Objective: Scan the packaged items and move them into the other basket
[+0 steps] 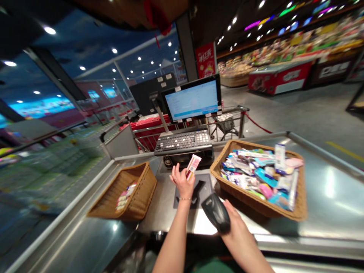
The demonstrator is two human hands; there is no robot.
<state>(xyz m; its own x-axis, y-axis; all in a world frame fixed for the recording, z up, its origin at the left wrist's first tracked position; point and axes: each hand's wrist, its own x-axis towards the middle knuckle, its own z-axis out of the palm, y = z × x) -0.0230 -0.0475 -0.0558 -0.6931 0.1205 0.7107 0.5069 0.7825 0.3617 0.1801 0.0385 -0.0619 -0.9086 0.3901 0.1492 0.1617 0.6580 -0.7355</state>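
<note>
My left hand (183, 182) pinches a small white and dark red packet (193, 166) in front of the keyboard, its other fingers spread. A black handheld scanner (216, 213) is gripped in my right hand (234, 223), its head angled up and left below the packet. To the right, a wicker basket (256, 206) is heaped with packaged items (264, 174) in white, blue and pink. The wicker basket on the left (139, 197) is tilted and holds a few small packets (125, 197).
A monitor (193, 100) and black keyboard (183, 141) stand at the back of the metal counter (330, 197). A dark pad (203, 189) lies beneath my left hand. Shopping carts (227, 125) are behind the counter, with store displays beyond.
</note>
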